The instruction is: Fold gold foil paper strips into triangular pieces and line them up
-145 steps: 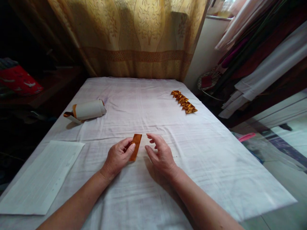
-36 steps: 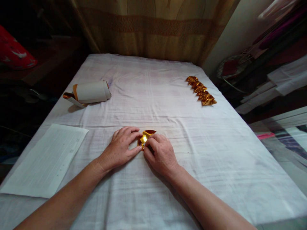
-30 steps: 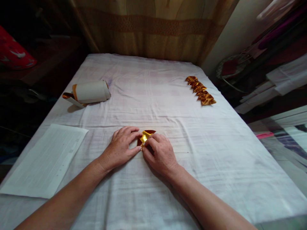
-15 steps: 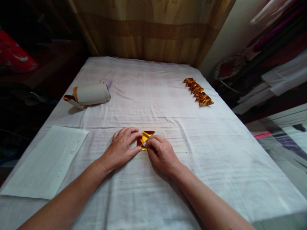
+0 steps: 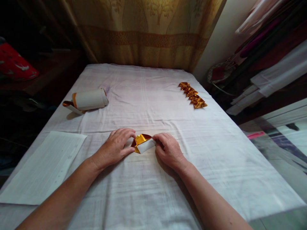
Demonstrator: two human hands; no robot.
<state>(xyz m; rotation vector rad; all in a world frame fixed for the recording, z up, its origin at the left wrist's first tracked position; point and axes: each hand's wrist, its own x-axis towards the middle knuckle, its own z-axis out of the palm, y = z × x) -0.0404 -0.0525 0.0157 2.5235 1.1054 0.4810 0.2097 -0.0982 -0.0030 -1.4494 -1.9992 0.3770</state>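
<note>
A small piece of gold foil paper [image 5: 142, 143], partly folded with its white back showing, lies on the white cloth [image 5: 153, 105] in front of me. My left hand [image 5: 114, 147] presses its left end with curled fingers. My right hand [image 5: 169, 150] pinches its right end. A row of several folded gold paper pieces [image 5: 192, 95] lies at the far right of the cloth.
A roll of white-backed gold paper [image 5: 88, 99] lies at the far left. A white sheet [image 5: 43, 166] rests near the left edge. A patterned curtain [image 5: 148, 35] hangs behind. Stacked fabrics [image 5: 263, 57] lean at the right. The cloth's right edge drops to the floor.
The gold strip held flat earlier is now folded. In the last half second my right hand has pulled rightward, opening a flap so the white back shows. The camera tilted slightly up.
</note>
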